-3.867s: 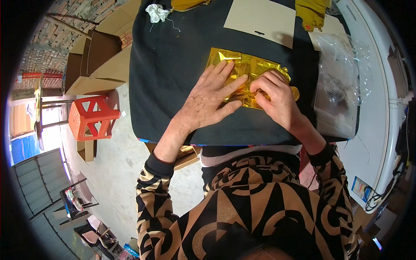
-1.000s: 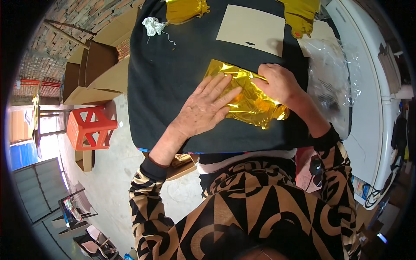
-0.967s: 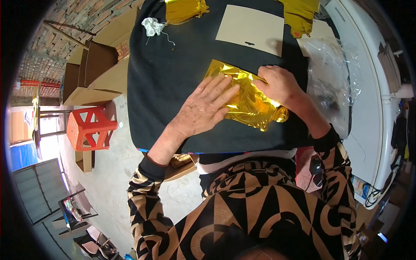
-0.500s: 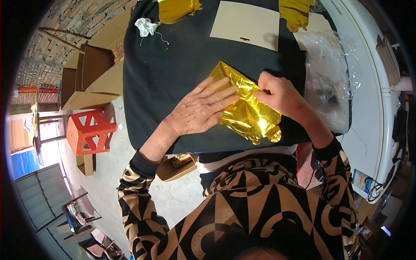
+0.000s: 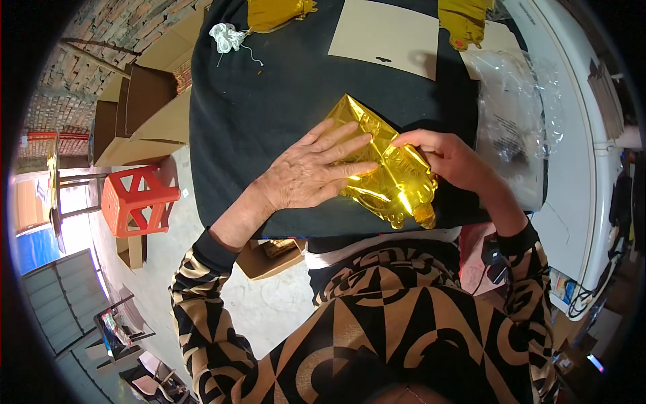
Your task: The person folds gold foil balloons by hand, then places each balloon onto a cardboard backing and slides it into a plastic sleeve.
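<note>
A flat, shiny gold foil balloon [image 5: 389,190] lies creased near the front edge of the black-covered table, small rounded tabs along its near edge. My left hand [image 5: 306,170] rests flat across its left part, fingers stretched out and slightly spread. At the balloon's right edge, the thumb and fingers of my right hand [image 5: 457,160] pinch the foil; the palm side is hidden.
Beyond the balloon lies a cream card sheet [image 5: 385,37] with a hang slot. More gold foil balloons [image 5: 277,13] and a bundle of white string [image 5: 227,38] sit at the far side. A clear plastic bag [image 5: 509,128] is on the right. A red stool [image 5: 136,202] stands left.
My right hand has shifted its grip along the balloon's right edge, its fingers reaching further left. The near right corner of the foil has folded slightly. My left hand stays flat on it.
</note>
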`<state>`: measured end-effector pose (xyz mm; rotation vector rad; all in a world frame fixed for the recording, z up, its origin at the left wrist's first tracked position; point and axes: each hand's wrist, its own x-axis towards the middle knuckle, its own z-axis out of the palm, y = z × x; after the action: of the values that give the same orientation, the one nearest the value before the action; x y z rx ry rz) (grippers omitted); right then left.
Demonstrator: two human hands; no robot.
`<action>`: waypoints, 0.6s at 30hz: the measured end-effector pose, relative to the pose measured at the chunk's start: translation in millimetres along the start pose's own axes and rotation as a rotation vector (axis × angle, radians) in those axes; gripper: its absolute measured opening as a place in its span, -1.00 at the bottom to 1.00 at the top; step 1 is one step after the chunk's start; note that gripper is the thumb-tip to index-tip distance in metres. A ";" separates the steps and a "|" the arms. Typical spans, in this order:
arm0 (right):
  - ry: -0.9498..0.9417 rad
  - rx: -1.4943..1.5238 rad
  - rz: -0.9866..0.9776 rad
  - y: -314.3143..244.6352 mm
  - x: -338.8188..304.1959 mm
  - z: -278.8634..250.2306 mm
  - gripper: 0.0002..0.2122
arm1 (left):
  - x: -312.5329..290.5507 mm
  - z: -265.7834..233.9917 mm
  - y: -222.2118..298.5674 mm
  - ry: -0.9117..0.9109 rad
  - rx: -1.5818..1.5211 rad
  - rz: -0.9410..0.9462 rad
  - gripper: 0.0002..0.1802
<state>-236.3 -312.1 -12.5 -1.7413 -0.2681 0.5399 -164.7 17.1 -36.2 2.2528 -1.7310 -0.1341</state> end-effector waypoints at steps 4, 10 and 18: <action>0.022 -0.313 -0.188 -4.8 7.7 1.7 -0.55 | 0.5 0.6 0.0 0.013 -0.007 0.005 -0.33; 0.073 -0.679 -0.350 -3.1 14.4 -6.2 -0.70 | 1.4 -1.9 -0.9 0.003 -0.014 0.010 -0.37; 0.075 -0.899 -0.626 -0.3 25.4 -8.8 -0.78 | -0.9 -0.8 -1.4 -0.050 0.009 0.001 -0.49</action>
<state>-210.0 -308.0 -16.2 -2.3588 -1.0815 -0.1550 -163.4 18.4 -36.0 2.2729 -1.7617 -0.1849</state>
